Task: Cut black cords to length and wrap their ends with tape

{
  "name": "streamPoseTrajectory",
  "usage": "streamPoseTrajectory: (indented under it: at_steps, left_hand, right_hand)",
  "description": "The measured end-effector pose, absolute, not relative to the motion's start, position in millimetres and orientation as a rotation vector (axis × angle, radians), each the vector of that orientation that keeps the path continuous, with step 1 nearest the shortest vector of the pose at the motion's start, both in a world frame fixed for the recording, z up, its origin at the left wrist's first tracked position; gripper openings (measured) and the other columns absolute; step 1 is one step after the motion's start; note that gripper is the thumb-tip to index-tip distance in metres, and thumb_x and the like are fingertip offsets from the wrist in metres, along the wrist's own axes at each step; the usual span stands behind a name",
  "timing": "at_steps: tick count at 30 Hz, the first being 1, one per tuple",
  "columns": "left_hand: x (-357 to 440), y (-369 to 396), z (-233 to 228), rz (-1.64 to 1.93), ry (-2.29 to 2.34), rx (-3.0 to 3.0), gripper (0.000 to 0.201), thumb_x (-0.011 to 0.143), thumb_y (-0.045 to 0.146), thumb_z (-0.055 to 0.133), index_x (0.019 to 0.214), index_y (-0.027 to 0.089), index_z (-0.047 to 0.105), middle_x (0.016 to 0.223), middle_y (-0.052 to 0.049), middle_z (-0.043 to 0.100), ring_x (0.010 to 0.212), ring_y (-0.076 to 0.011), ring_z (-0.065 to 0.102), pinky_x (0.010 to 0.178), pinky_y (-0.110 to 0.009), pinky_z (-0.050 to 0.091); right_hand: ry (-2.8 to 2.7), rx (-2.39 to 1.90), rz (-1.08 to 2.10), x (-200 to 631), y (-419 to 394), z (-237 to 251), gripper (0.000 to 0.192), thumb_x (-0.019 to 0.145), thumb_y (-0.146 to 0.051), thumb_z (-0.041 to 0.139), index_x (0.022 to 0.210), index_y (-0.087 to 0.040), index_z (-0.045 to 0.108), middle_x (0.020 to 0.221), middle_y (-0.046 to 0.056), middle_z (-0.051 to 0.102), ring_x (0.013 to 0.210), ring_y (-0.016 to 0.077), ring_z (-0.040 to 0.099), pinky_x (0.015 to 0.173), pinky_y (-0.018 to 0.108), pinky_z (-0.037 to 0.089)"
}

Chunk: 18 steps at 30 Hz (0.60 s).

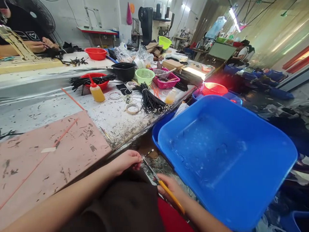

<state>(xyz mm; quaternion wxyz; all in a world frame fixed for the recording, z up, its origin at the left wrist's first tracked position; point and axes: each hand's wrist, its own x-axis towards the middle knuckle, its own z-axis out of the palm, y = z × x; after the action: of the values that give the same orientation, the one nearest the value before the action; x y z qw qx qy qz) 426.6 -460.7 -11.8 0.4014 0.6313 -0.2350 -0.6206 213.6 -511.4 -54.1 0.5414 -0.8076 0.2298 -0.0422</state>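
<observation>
My right hand (172, 186) is wrapped round a pair of scissors (169, 193) with orange-yellow handles. The blades point up and left, and their tips meet the fingertips of my left hand (131, 160). Those left fingers are pinched together; what is between them, if anything, is too small to make out. Both hands are above my dark-clothed lap, just off the table's front edge. A small dark strip with a yellow and white end shows just beyond the scissor tips.
A big blue tub (224, 161) stands close on the right. On the table (120, 129) are a bundle of black cords (151, 100), a yellow glue bottle (98, 93), tape rolls (132, 109), baskets and a pink board (79, 145). Another person (21, 32) works at the far left.
</observation>
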Motion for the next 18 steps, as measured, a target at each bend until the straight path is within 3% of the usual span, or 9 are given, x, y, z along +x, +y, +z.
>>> streamPoseTrajectory:
  at_steps: [6, 9, 13, 15, 18]
  left_hand:
    - [424.8, -461.4, -23.9, -1.603, -0.597, 1.596, 0.018, 0.055, 0.03, 0.062, 0.054, 0.015, 0.052, 0.044, 0.004, 0.056, 0.044, -0.01, 0.05, 0.047, -0.023, 0.032]
    - [428.8, -457.9, -22.0, -1.586, -0.611, 1.567, 0.019, 0.056, 0.031, 0.063, 0.057, 0.015, 0.053, 0.048, 0.004, 0.057, 0.046, -0.0094, 0.05, 0.049, -0.023, 0.034]
    - [434.2, -449.4, -15.2, -1.524, -0.643, 1.513, 0.018, 0.053, 0.026, 0.067, 0.058, 0.016, 0.053, 0.048, 0.006, 0.055, 0.046, -0.0084, 0.048, 0.05, -0.023, 0.036]
    - [437.6, -443.3, -12.5, -1.475, -0.65, 1.502, 0.018, 0.051, 0.024, 0.068, 0.058, 0.016, 0.053, 0.047, 0.006, 0.055, 0.046, -0.008, 0.048, 0.05, -0.023, 0.037]
    - [444.9, -429.6, -9.6, -1.384, -0.646, 1.505, 0.019, 0.05, 0.022, 0.069, 0.057, 0.016, 0.052, 0.046, 0.007, 0.054, 0.046, -0.0079, 0.048, 0.049, -0.022, 0.037]
  right_hand:
    - [0.616, -1.744, -0.111, 204.0, -504.3, -58.5, 0.047, 0.076, -0.062, 0.04, 0.083, -0.018, 0.056, 0.053, -0.005, 0.037, 0.048, 0.0094, 0.031, 0.047, 0.022, 0.027]
    - [0.673, -1.581, -0.089, 208.9, -505.1, -59.6, 0.039, 0.073, -0.056, 0.048, 0.086, -0.019, 0.053, 0.052, -0.007, 0.033, 0.045, 0.008, 0.029, 0.044, 0.021, 0.026]
    - [0.716, -1.359, -0.254, 241.3, -508.9, -53.9, 0.042, 0.064, -0.032, 0.063, 0.1, -0.022, 0.045, 0.064, -0.006, 0.047, 0.052, 0.009, 0.045, 0.051, 0.022, 0.038]
    - [0.72, -1.291, -0.377, 265.3, -510.0, -44.9, 0.044, 0.062, -0.022, 0.062, 0.101, -0.023, 0.043, 0.072, -0.004, 0.053, 0.06, 0.0106, 0.052, 0.058, 0.024, 0.043]
    - [0.651, -1.29, -0.394, 300.4, -508.7, -27.4, 0.044, 0.062, -0.019, 0.059, 0.102, -0.023, 0.041, 0.074, -0.003, 0.056, 0.062, 0.0121, 0.056, 0.056, 0.024, 0.044]
